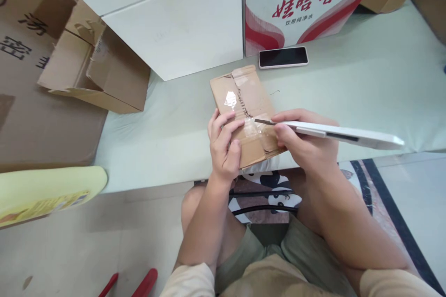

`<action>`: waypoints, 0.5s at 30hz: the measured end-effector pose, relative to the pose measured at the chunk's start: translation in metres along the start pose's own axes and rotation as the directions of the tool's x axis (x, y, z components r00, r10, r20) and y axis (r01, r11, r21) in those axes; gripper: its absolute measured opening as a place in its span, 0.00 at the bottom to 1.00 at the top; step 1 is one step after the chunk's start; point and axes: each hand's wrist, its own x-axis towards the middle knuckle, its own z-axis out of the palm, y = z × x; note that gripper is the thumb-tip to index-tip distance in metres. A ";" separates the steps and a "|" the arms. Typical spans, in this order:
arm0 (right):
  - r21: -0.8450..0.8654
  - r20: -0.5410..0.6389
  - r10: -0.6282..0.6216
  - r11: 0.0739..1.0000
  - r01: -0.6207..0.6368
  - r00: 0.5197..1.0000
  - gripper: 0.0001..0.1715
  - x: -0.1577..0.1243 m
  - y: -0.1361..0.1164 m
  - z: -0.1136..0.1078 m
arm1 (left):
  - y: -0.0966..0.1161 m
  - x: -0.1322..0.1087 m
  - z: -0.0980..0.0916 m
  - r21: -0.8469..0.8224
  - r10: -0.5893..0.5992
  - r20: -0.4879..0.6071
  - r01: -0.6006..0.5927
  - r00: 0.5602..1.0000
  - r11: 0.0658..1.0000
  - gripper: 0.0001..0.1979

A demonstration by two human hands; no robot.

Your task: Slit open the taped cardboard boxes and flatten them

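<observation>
A small, flat brown cardboard box point(251, 93) with clear tape on it lies at the front edge of the pale-covered surface. My left hand point(225, 146) grips its left side, fingers lying over the top and thumb near the lower edge. In my right hand point(306, 141) is a white utility knife point(348, 133) with its dark blade out. The blade tip is over the taped middle of the box; whether it touches I cannot tell. Along the box's middle runs a ragged, torn-looking line.
Behind the box lies a phone point(283, 57), in front of a white and red carton point(296, 9). A large white box point(181, 32) stands beside it. Left are an open cardboard box point(114, 72), a bigger carton point(52, 120) and a yellow container point(52, 190). Red handles point(145, 283) show below.
</observation>
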 end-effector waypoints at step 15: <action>-0.227 0.063 -0.066 0.971 0.079 0.996 0.07 0.007 -0.009 0.004 | 0.003 0.000 0.001 -0.009 -0.001 -0.002 0.001 1.000 1.000 0.19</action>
